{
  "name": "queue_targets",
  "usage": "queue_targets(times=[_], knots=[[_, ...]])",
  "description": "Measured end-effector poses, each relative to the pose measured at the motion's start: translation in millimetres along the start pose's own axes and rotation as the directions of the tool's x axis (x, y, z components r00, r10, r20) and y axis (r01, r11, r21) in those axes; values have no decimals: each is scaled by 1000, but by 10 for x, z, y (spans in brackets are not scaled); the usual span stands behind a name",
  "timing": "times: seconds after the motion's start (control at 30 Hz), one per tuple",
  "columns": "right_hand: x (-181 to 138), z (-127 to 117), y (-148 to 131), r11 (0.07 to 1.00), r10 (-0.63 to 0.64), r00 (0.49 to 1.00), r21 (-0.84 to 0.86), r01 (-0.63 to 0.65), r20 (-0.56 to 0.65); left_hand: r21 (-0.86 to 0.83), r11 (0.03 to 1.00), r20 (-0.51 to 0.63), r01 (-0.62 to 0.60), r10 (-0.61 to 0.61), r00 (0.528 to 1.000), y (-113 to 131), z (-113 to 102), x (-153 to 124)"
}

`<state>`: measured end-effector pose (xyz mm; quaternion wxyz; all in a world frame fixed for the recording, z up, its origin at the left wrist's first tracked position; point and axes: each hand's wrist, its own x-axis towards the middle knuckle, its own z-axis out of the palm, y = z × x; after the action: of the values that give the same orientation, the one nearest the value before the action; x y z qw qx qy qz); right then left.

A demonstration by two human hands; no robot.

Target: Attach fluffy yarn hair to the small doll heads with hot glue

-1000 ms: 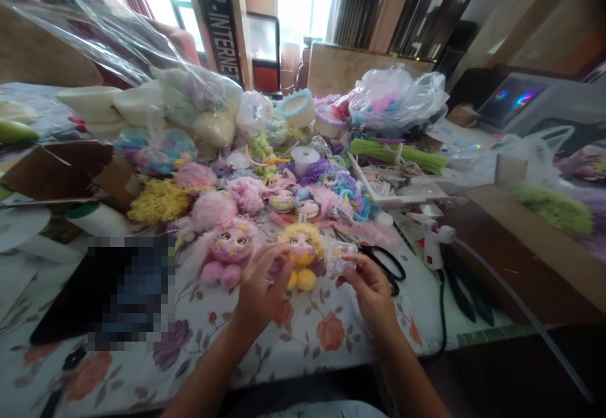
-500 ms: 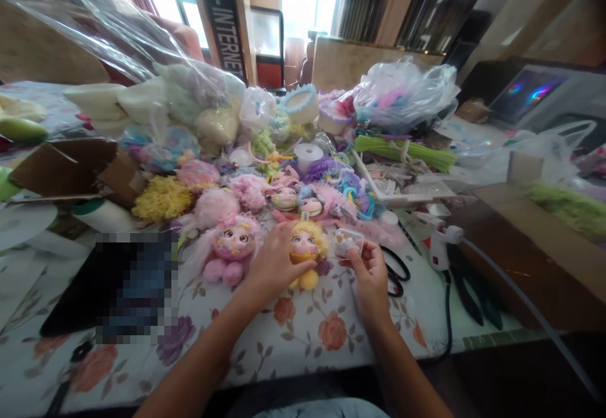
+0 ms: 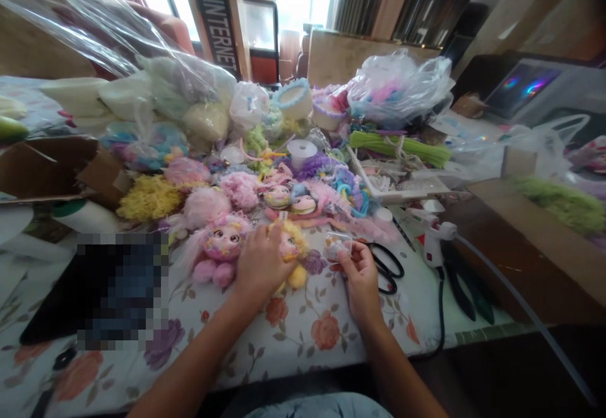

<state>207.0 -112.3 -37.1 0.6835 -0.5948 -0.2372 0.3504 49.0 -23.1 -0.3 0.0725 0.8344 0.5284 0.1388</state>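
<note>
A person's two bare hands work over a cluttered worktop (image 3: 326, 358) covered with a floral cloth. At the near middle sits a small yellow doll (image 3: 290, 245) with curly hair, a painted face and round yellow feet. The left hand (image 3: 263, 261) lies against its left side, the fingers curved over the edge of the head and the thumb low across the body, hiding part of it; whether they grip or only touch, I cannot tell. The right hand (image 3: 362, 271), just right of the doll and apart from it, pinches a small clear case (image 3: 337, 247) between thumb and fingers; its contents are too small to make out.

Left of the left hand sits a pink doll (image 3: 222, 243) with pink pompom feet. Just beyond the right hand lie black-handled scissors (image 3: 389, 266), then a white glue gun (image 3: 434, 247) with its cord, and dark-handled pliers (image 3: 464, 292). A black tablet (image 3: 57, 298), partly pixelated, lies at left. Behind the dolls are yellow fluff (image 3: 150, 198), a white spool (image 3: 302, 151), a bundle of green stems (image 3: 400, 148) and a stuffed plastic bag (image 3: 400, 89). An open carton (image 3: 42, 165) stands at far left.
</note>
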Motion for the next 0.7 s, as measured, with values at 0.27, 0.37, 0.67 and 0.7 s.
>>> queue_targets(times=[0.27,0.37,0.67,0.7], knots=[[-75,-8,-23,875,-370,927,-311,370,60,-654,744,-263,-138,-52,964,54,-264,-343],[-108,-22,-84,524,-705,675,-480,703,218,-973,37,228,229,-24,973,298,-185,-410],[-130,-128,-145,88,-757,389,-509,857,525,-423,-713,559,559,280,780,574,150,-169],[-121,-136,-156,130,-751,419,-508,852,511,-427,-702,559,570,290,776,564,153,-168]])
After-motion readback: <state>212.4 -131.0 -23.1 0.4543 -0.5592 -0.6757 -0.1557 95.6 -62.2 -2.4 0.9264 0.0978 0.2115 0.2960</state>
